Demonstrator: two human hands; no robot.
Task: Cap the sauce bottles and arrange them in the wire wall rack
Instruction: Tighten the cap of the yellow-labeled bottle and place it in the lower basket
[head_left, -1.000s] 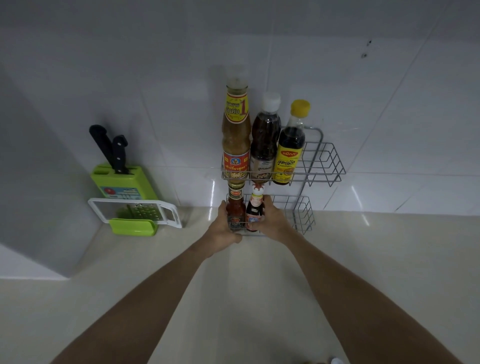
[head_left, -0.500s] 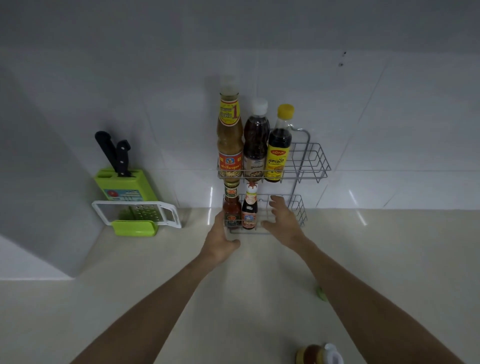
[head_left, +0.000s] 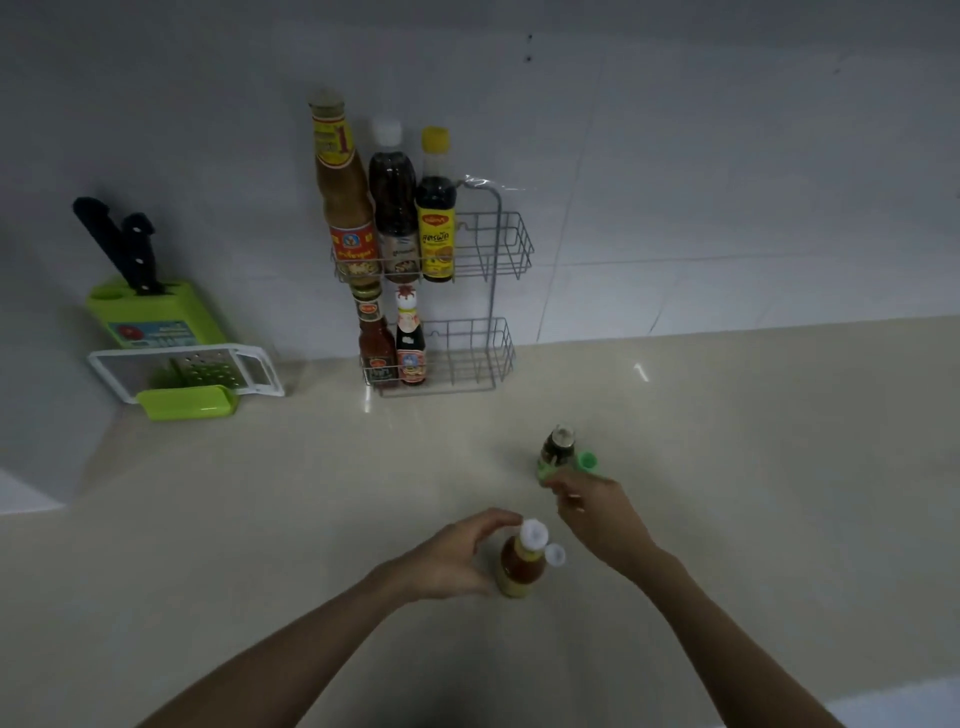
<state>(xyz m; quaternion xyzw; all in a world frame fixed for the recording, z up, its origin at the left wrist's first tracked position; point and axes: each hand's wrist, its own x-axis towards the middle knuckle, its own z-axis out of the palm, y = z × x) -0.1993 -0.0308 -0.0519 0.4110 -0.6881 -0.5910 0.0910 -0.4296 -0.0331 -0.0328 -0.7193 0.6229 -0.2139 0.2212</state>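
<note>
The wire wall rack (head_left: 500, 244) hangs on the tiled wall. Three tall capped bottles stand in its upper tier: a brown sauce bottle (head_left: 345, 197), a dark bottle (head_left: 393, 202) and a yellow-capped one (head_left: 436, 218). Two small bottles (head_left: 395, 343) fill the left of the lower tier. On the counter stands an orange sauce bottle (head_left: 521, 566) with its white flip lid (head_left: 555, 554) hanging open; my left hand (head_left: 452, 558) is wrapped around its left side. Farther back stands a small dark bottle (head_left: 557, 449) with a green lid (head_left: 587, 460) open beside its neck. My right hand (head_left: 597, 514) reaches toward its base, fingers apart.
A green knife block (head_left: 150, 312) with two black-handled knives stands at the left, with a white and green grater (head_left: 187, 374) leaning in front of it. The right halves of both rack tiers hold nothing. The beige counter (head_left: 779, 467) stretches to the right.
Both hands have left the lower rack tier and come back toward me. The left hand has taken hold of the orange bottle and the right hand has moved to the small dark bottle.
</note>
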